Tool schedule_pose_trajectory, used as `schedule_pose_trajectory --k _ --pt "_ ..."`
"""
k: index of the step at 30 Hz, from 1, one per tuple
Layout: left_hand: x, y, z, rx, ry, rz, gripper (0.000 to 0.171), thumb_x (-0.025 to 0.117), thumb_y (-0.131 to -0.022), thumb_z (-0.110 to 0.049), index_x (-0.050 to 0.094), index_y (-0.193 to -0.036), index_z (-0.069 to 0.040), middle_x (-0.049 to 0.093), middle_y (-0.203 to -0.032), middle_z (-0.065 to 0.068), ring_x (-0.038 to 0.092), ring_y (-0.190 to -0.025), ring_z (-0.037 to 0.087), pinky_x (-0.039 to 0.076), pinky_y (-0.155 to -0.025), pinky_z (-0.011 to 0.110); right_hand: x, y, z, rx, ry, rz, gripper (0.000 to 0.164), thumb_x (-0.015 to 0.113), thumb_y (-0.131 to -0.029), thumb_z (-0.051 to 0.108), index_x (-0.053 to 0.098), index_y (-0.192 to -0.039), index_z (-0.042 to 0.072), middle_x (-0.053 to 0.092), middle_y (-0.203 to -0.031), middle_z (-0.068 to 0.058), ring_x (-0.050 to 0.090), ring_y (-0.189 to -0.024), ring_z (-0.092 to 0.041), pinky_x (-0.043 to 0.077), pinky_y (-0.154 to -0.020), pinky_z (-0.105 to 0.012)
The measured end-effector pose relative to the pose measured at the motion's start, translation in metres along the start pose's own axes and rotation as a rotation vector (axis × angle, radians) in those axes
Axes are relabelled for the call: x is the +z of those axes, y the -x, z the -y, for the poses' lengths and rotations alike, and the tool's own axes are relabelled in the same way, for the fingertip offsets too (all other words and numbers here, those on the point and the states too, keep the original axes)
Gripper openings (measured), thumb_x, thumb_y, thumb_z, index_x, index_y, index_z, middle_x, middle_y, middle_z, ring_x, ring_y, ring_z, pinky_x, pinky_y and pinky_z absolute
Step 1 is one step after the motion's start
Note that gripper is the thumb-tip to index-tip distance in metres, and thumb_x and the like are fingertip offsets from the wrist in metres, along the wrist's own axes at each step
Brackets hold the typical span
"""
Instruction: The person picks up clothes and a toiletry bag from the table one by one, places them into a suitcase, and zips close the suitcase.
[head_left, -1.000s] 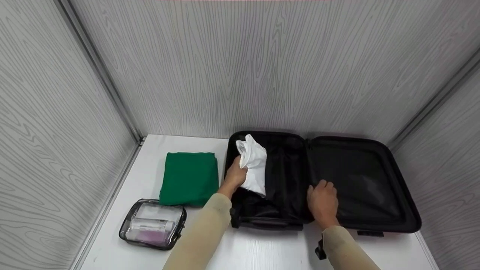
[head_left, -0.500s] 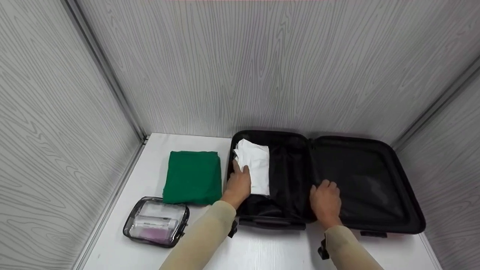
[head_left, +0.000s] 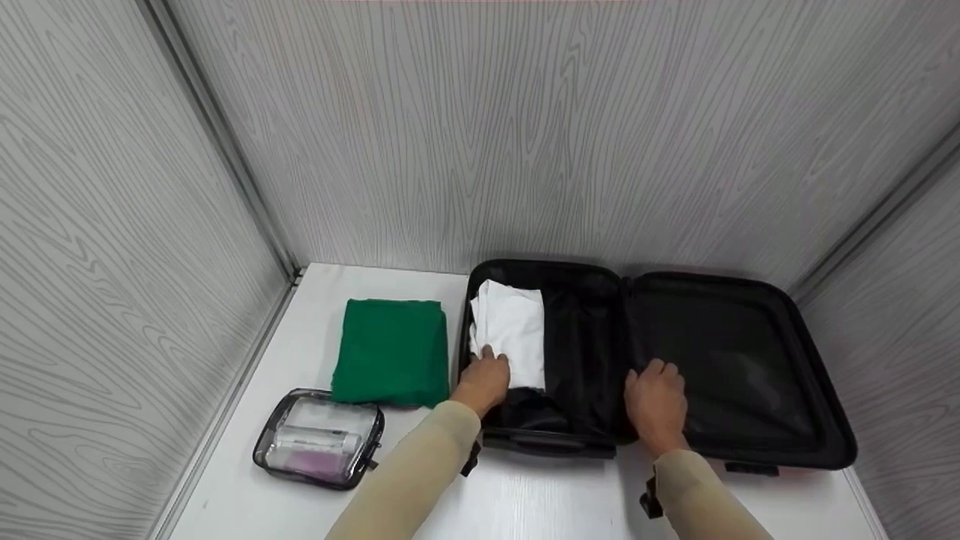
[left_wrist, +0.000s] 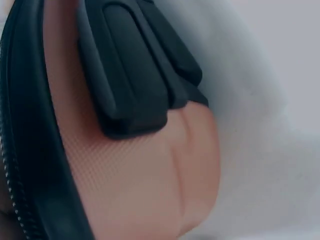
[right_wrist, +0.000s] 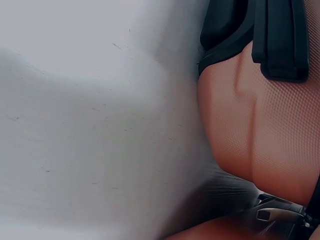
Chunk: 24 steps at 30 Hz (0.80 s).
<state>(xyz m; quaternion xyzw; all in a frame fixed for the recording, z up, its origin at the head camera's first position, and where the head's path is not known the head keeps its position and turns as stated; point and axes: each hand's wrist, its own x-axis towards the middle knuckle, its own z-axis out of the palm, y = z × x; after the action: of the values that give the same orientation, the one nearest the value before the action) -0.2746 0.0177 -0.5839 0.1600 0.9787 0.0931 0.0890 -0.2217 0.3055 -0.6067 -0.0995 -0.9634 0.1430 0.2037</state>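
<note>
Just below the centre of the frame, the left hand (head_left: 486, 381) was rested on the lower-left corner of the folded white cloth (head_left: 516, 326), its fingers slightly apart and no pinch seen. To the right, the right hand (head_left: 657, 405) was set at the middle seam of the open suitcase (head_left: 581, 337); its fingertips were hidden, so whether the edge was gripped or only leaned on could not be told.

And there was the white cloth, laid inside the suitcase's left half, along that half's left wall. By the look of it, the step in hand was the settling of the cloth flat there. A light smoothing and then a clean lift of the left hand seemed to be called for, so that no fold would be dragged up.

Further out, at left of the frame, the green cloth (head_left: 391, 352) was seen folded square on the white table (head_left: 540, 495), outside the suitcase. At lower left, touching or just beside it, was placed the clear pouch (head_left: 326, 412), where a bottle (head_left: 319, 439) and something purple (head_left: 315, 462) could be made out. In both wrist views only the pinkish outer shell (left_wrist: 140, 185), dark fittings and pale surface were shown, no fingers.
</note>
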Motion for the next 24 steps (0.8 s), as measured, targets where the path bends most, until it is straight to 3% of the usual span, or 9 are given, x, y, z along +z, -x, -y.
schedule_pose_trajectory --k 5,8,11,18,24 --pt "-0.013 0.004 0.001 0.053 -0.019 -0.007 0.023 0.069 -0.097 -0.003 0.068 -0.12 0.003 0.066 -0.116 0.026 0.07 -0.099 0.035 0.061 -0.087 0.045 -0.001 -0.002 0.001 0.005 -0.004 0.031 0.04 0.061 -0.106 0.021 0.055 -0.111 -0.018 0.056 -0.1 -0.035 0.061 -0.087 -0.052 0.056 -0.068 -0.062" --pt "-0.02 0.007 0.006 0.091 -0.009 -0.072 0.018 0.07 -0.095 -0.001 0.069 -0.113 0.004 0.068 -0.101 0.022 0.069 -0.095 0.033 0.06 -0.086 0.043 -0.002 -0.003 0.003 0.008 -0.007 0.048 0.041 0.06 -0.107 0.021 0.054 -0.112 -0.019 0.055 -0.102 -0.035 0.061 -0.089 -0.052 0.056 -0.069 -0.061" --pt "-0.028 0.008 0.015 0.104 0.067 -0.15 0.016 0.068 -0.095 0.002 0.07 -0.111 0.004 0.07 -0.096 0.021 0.07 -0.093 0.034 0.06 -0.081 0.043 -0.002 -0.004 0.003 0.006 -0.006 0.052 0.041 0.059 -0.107 0.021 0.054 -0.112 -0.019 0.055 -0.102 -0.035 0.061 -0.089 -0.052 0.056 -0.069 -0.061" --pt "-0.05 0.01 0.042 -0.015 0.292 -0.275 0.031 0.053 -0.101 0.005 0.075 -0.122 -0.002 0.076 -0.112 0.019 0.073 -0.101 0.034 0.061 -0.085 0.043 -0.002 -0.003 0.0 -0.012 0.005 0.022 0.04 0.061 -0.106 0.02 0.055 -0.11 -0.019 0.056 -0.1 -0.035 0.061 -0.087 -0.052 0.057 -0.068 -0.06" --pt "-0.062 0.019 0.081 -0.142 0.39 -0.284 0.031 0.052 -0.104 -0.005 0.074 -0.125 -0.003 0.074 -0.123 0.018 0.07 -0.113 0.035 0.058 -0.093 0.049 -0.002 -0.002 0.001 0.023 -0.012 0.057 0.04 0.059 -0.107 0.022 0.054 -0.113 -0.018 0.055 -0.104 -0.036 0.061 -0.091 -0.052 0.056 -0.07 -0.062"
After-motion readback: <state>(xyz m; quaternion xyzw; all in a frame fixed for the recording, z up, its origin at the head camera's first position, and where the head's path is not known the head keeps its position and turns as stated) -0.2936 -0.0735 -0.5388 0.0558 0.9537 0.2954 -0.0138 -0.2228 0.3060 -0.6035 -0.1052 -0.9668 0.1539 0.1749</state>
